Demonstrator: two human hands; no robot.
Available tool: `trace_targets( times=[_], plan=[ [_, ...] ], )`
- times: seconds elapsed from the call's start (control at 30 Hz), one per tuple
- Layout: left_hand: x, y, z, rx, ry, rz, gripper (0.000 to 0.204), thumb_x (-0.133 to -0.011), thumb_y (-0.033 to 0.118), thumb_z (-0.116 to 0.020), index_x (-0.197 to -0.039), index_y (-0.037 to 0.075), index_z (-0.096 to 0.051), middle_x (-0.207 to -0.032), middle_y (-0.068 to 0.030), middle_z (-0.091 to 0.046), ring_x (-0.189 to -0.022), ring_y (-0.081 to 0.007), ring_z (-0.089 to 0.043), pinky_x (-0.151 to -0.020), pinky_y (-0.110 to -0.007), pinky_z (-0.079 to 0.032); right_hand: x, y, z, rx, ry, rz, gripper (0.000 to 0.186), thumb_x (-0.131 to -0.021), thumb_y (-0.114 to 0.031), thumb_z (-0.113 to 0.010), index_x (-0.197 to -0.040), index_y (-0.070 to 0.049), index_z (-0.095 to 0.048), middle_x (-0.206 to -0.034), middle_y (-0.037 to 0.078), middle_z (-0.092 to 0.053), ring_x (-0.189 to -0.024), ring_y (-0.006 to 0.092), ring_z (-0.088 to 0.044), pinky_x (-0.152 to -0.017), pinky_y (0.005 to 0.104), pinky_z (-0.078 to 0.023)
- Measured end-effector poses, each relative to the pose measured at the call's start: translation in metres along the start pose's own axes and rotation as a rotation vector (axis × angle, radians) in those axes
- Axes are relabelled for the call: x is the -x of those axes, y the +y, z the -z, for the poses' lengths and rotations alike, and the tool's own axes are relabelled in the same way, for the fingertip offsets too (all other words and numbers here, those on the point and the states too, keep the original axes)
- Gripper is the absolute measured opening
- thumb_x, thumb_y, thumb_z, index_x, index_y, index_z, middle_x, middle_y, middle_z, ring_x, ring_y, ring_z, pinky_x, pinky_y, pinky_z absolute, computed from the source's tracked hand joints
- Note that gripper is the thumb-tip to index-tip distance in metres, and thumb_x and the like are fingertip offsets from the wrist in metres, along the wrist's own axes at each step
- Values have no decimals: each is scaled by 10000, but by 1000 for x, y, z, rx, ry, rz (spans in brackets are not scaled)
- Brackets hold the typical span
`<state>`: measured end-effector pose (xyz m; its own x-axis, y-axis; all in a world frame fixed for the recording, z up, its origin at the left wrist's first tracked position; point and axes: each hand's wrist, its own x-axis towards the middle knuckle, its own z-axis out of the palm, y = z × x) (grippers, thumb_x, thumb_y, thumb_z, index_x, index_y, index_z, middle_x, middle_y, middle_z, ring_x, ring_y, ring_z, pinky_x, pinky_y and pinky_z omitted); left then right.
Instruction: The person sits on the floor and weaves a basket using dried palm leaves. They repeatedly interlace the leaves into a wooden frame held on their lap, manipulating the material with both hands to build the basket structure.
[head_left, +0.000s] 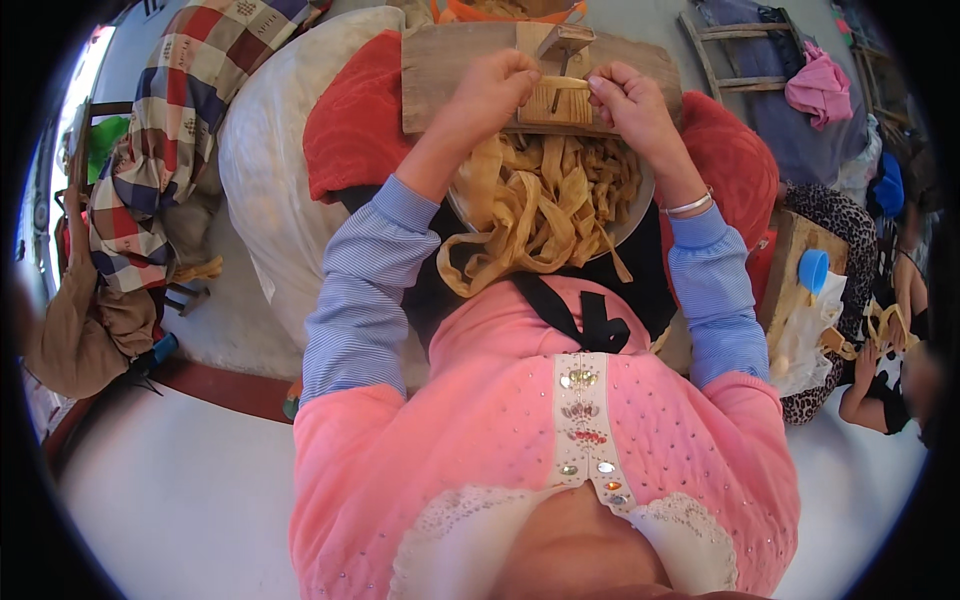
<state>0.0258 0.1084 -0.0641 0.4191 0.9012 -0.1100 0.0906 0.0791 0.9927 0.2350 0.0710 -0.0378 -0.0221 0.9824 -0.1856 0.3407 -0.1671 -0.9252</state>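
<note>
A narrow tan strip (pixel 566 83) is stretched between my hands. My left hand (pixel 495 92) pinches one end and my right hand (pixel 632 105) pinches the other. Under the strip lies a pale wooden block (pixel 575 117) with a dark upright pin or blade and a raised wooden piece (pixel 566 40). The block rests on a wide wooden board (pixel 435 85) across my knees. Nearer to me, a heap of long yellow-brown strips (pixel 545 200) fills a round bowl (pixel 645 208) in my lap. Several strips hang over the bowl's near edge.
Red cloth (pixel 350 120) covers my knees. To the left are a large white sack (pixel 270 150) and a checked cloth (pixel 150 150). An orange container (pixel 510 10) stands beyond the board. On the right, another person's hands (pixel 870 365) work beside a blue cup (pixel 813 270).
</note>
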Motion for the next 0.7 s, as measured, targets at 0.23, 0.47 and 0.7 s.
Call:
trace_targets(
  times=[0.23,0.47,0.7],
  plan=[
    [-7,-27,1,-274,167,-80,143,-899,142,-572,-878,2,-591,-689,5,-551,-626,-80,-461,-574,-255,-402,-1,20,-7,474,63,247,201,-879,-221,-568,-931,-43,-647,-808,116,-646,-655,282,-593,-627,375,-478],
    [35,8,-18,150,102,87,156,-927,180,-571,-929,25,-555,-664,-26,-559,-562,-79,-500,-505,-224,-405,40,-30,-15,772,362,828,163,-826,-221,-644,-910,-80,-655,-885,52,-639,-853,268,-587,-743,367,-445],
    [105,42,-27,562,-289,361,244,-995,252,-453,-985,40,-572,-661,-47,-559,-518,-108,-521,-480,-228,-406,53,-53,-21,576,300,555,285,-858,-265,-649,-683,-67,-541,-582,118,-537,-564,334,-541,-507,400,-418]
  ],
)
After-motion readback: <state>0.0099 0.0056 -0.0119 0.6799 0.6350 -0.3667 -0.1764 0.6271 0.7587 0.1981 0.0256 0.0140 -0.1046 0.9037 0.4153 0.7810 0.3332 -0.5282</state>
